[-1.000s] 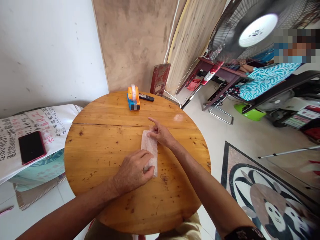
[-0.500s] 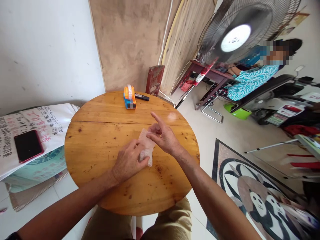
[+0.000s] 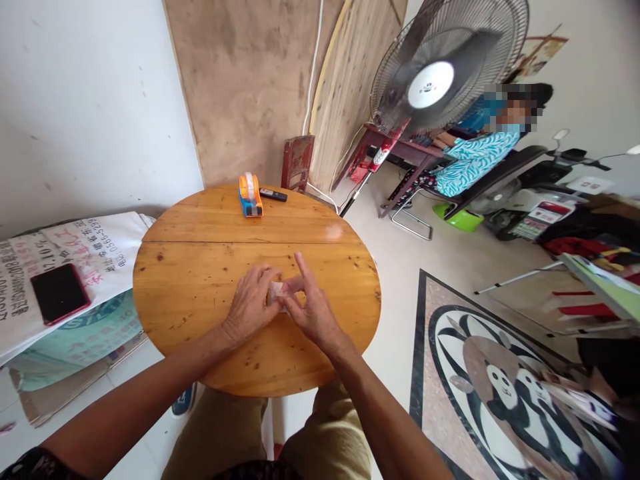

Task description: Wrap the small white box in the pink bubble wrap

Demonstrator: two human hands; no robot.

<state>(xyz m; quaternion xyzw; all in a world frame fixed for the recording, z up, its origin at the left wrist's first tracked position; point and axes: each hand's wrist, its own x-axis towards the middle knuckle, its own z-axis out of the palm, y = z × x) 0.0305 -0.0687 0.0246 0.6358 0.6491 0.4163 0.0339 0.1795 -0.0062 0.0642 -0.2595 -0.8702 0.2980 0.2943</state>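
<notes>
Between my two hands, over the round wooden table (image 3: 200, 280), is a small piece of pale translucent wrap (image 3: 275, 292), mostly covered by fingers. My left hand (image 3: 253, 298) is closed on its left side, thumb against its lower edge. From the right, my right hand (image 3: 310, 303) pinches the wrap between thumb and a bent finger, with the index finger pointing up and away. An orange and blue tape dispenser (image 3: 250, 195) stands near the table's far edge, and a black marker-like object (image 3: 273, 195) lies beside it.
On the left, a phone (image 3: 60, 294) lies on a printed white sack (image 3: 113, 247). Behind the table are a red-brown chair back (image 3: 297, 163) and a standing fan (image 3: 430, 85). A person (image 3: 480, 160) sits at a desk at the back right.
My hands have come together, and the wrap now looks smaller and more covered, no longer spread out between them. My right hand has moved down and left. The view has shifted slightly.
</notes>
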